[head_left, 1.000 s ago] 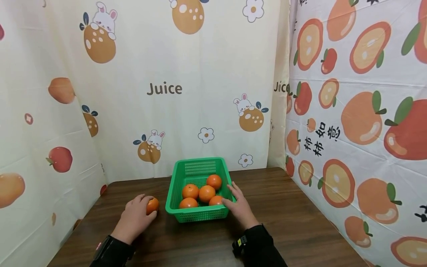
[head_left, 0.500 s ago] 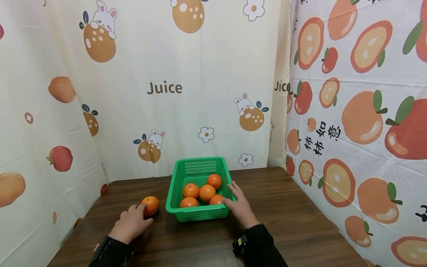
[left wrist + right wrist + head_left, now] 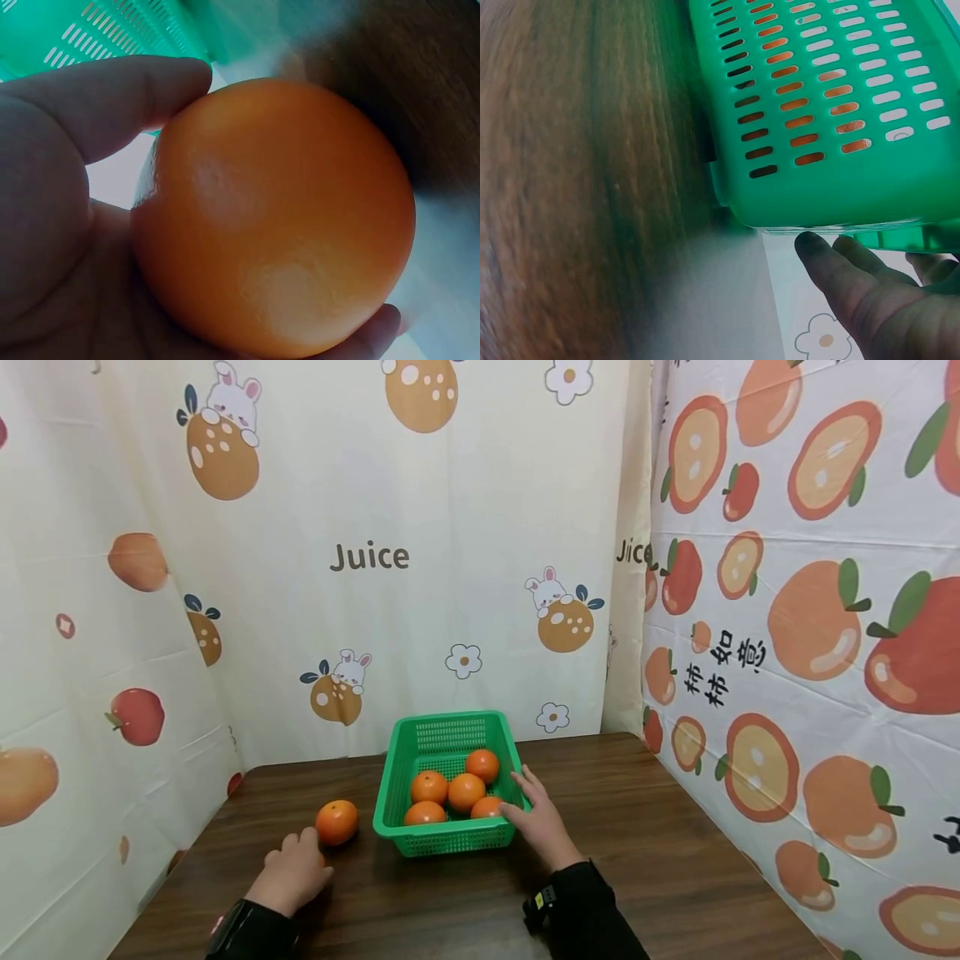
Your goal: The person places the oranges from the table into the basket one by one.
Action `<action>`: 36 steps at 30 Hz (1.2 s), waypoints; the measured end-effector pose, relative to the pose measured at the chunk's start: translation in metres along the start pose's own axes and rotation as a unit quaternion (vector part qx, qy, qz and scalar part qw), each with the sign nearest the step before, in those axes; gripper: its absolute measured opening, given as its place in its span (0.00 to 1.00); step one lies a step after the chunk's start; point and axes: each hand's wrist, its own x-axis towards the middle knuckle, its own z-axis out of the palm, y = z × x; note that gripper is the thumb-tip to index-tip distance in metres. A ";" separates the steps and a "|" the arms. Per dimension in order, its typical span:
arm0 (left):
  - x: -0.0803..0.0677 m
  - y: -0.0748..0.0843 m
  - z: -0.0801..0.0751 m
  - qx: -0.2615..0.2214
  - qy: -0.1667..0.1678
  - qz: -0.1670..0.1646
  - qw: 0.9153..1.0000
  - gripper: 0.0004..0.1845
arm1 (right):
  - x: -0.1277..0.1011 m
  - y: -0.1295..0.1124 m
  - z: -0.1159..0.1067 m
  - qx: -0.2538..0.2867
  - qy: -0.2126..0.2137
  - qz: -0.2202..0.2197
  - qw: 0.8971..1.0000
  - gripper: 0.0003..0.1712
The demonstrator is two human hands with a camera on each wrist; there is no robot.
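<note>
My left hand (image 3: 291, 872) grips an orange (image 3: 277, 217); in the left wrist view, the thumb lies along one side of the fruit and a fingertip shows at the far side. In the head view that hand hides most of the fruit. A second orange (image 3: 337, 822) lies on the table just beyond the fingers. To the right stands a green plastic basket (image 3: 442, 837) with several oranges inside. My right hand (image 3: 547, 828) holds its front right corner, thumb over the rim and fingers along the outer right wall, as the fingers (image 3: 847, 289) show in the right wrist view.
The dark wooden table (image 3: 645, 852) runs back to a cream curtain (image 3: 450, 610) printed with fruit and "Juice". Another printed curtain (image 3: 795, 710) borders the right side, and a further one (image 3: 75, 677) the left. The basket stands near the table's back edge.
My left hand has let go of the orange beside the basket and drawn back toward me; it now grips another orange nearer the front. The right hand and basket have stayed in place.
</note>
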 end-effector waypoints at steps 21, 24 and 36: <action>-0.001 -0.003 0.000 0.018 0.000 0.022 1.000 0.34 | 0.000 0.002 0.000 0.000 0.000 -0.001 1.000 0.42; -0.003 -0.003 0.002 0.010 0.003 0.019 1.000 0.33 | -0.001 0.003 0.001 -0.004 0.000 -0.001 1.000 0.42; -0.008 -0.001 0.003 -0.009 0.018 0.022 1.000 0.37 | -0.001 0.000 0.000 0.010 -0.003 0.005 1.000 0.41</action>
